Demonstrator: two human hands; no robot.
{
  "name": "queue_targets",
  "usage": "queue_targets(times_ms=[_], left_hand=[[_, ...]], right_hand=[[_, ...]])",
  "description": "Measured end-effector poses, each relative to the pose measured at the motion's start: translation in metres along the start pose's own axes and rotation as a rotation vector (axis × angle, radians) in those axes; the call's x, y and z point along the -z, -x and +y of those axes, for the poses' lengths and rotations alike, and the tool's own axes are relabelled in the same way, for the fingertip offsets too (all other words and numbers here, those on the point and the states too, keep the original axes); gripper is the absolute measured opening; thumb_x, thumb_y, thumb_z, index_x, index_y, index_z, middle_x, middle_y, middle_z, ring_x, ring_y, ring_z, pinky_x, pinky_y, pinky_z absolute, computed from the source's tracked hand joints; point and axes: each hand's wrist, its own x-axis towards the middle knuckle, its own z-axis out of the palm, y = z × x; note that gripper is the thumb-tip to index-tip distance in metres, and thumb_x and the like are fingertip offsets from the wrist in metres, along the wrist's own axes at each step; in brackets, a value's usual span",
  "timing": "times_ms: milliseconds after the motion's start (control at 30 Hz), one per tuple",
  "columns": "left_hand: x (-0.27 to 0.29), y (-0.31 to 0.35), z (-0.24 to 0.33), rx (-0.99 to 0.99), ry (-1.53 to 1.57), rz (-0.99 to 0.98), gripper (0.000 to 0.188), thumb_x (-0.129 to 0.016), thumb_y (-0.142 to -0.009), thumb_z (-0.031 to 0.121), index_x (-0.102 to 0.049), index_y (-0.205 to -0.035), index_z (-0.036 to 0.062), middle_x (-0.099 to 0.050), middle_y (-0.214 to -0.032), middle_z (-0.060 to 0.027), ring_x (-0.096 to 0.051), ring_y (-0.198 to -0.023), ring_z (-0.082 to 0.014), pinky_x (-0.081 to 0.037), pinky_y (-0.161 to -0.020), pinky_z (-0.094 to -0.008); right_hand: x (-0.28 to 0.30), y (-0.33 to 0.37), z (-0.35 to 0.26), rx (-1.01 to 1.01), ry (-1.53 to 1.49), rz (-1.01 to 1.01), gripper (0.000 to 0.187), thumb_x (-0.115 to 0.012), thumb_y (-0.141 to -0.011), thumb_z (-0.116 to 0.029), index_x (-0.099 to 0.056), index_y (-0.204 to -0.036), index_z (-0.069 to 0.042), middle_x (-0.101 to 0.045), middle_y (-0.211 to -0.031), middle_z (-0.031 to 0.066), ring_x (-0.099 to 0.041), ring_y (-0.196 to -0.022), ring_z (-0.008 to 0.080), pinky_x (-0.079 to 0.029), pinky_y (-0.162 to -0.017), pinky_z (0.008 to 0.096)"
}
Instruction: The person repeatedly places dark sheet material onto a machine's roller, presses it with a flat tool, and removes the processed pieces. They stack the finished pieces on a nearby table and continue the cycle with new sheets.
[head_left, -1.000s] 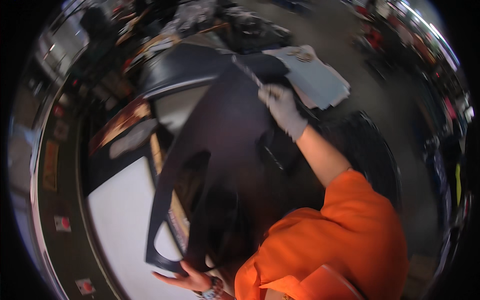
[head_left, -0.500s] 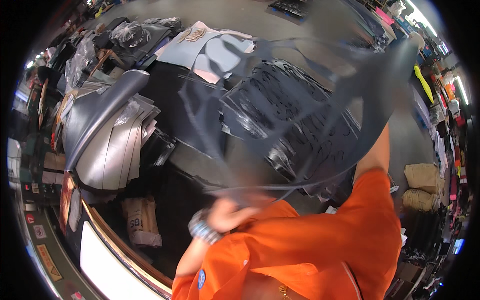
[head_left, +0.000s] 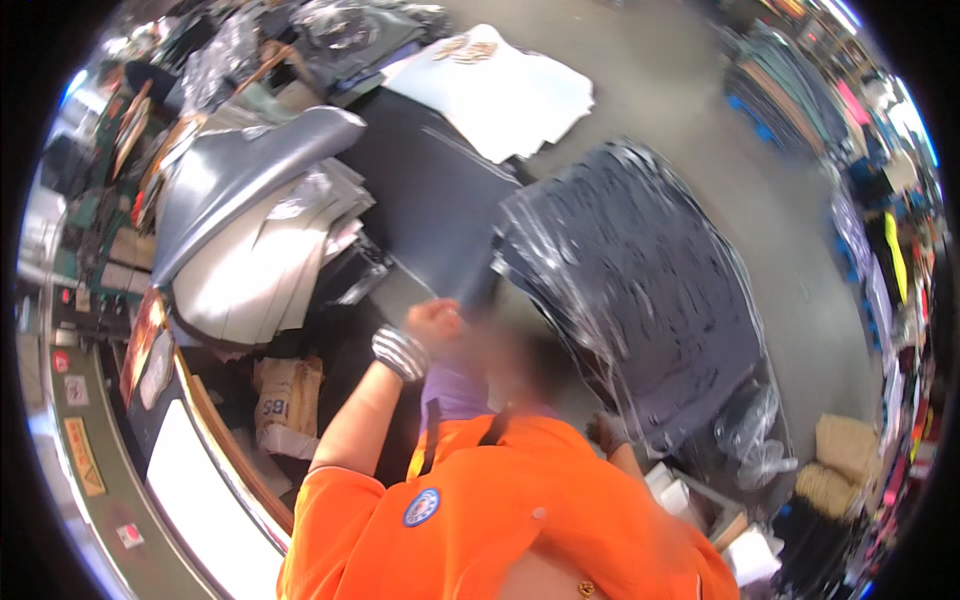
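Note:
My left hand (head_left: pixel 436 320), with a striped band (head_left: pixel 400 353) at its wrist, is in front of my body with its fingers curled closed. What it holds, if anything, is hidden by a dark blur beside it. A flat dark sheet (head_left: pixel 440 210) extends beyond that hand. Low on the right, my right hand (head_left: pixel 604 434) looks dark and small, and its fingers do not show clearly. It is close to the near edge of a broad stack of dark sheets (head_left: pixel 650 270), whose top is covered with slits and cut-out shapes.
On the left, large grey sheets (head_left: pixel 260 250) droop over a heap beside a machine (head_left: pixel 90 450) with a white panel. A white sheet (head_left: pixel 500 95) lies at the far side. Paper sacks (head_left: pixel 288 400), clear plastic (head_left: pixel 750 430) and brown bundles (head_left: pixel 840 460) sit lower down.
The dark cut-out sheet that I held up across the view is out of both hands. My right arm has come down from high on the right, and my left hand has moved slightly up.

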Motion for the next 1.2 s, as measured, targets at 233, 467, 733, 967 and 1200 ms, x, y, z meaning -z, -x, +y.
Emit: queue_targets(times_ms=[233, 467, 733, 967, 1200], left_hand=[[0.219, -0.075, 0.135, -0.303, 0.685, 0.693, 0.042, -0.07, -0.096, 0.032, -0.057, -0.129, 0.0083, -0.069, -0.105, -0.0093, -0.067, -0.091, -0.0221, -0.055, -0.079, -0.0401], [0.322, -0.163, 0.163, -0.278, 1.173, 0.814, 0.052, -0.074, -0.089, 0.053, -0.059, -0.092, 0.0028, -0.062, -0.074, -0.008, -0.058, -0.062, -0.0226, -0.052, -0.062, -0.0384], [0.328, -0.128, 0.16, -0.207, 1.084, 0.603, 0.047, -0.069, -0.096, 0.04, -0.056, -0.123, 0.0039, -0.066, -0.114, -0.0114, -0.062, -0.114, -0.0301, -0.047, -0.104, -0.0491], [0.31, -0.05, 0.146, -0.636, 0.637, 0.593, 0.023, -0.052, -0.096, 0.0, -0.069, -0.112, -0.0002, -0.066, -0.123, -0.0136, -0.062, -0.117, -0.0257, -0.049, -0.105, -0.0452], [0.22, 0.005, 0.075, -0.856, 1.491, 0.607, 0.027, -0.053, -0.097, 0.032, -0.069, -0.1, 0.0112, -0.066, -0.098, -0.0057, -0.062, -0.098, -0.0227, -0.051, -0.087, -0.0421]], right_hand=[[-0.228, 0.073, -0.233, 0.751, 0.248, -0.152, 0.019, -0.062, -0.097, -0.02, -0.066, -0.099, -0.001, -0.062, -0.076, 0.0019, -0.054, -0.061, 0.0097, -0.042, -0.055, 0.026], [-0.555, 0.149, -0.306, 1.018, 0.665, -0.336, 0.053, -0.069, -0.095, -0.019, -0.051, -0.139, 0.005, -0.067, -0.12, 0.015, -0.064, -0.107, 0.0215, -0.051, -0.094, 0.0346], [-0.809, 0.225, -0.391, 1.158, 1.265, -0.675, 0.067, -0.084, -0.079, -0.034, -0.061, -0.127, 0.005, -0.071, -0.11, 0.021, -0.068, -0.101, 0.0276, -0.052, -0.091, 0.0384], [-0.735, 0.358, -0.385, 1.249, 1.141, -1.206, 0.024, -0.061, -0.094, -0.011, -0.056, -0.073, 0.0, -0.047, -0.065, -0.0034, -0.041, -0.062, 0.0057, -0.033, -0.054, 0.0283], [-0.634, 0.461, -0.382, 1.463, 1.362, -1.95, 0.013, -0.059, -0.092, -0.01, -0.063, -0.093, 0.002, -0.059, -0.079, 0.0016, -0.051, -0.075, 0.0112, -0.039, -0.064, 0.029]])
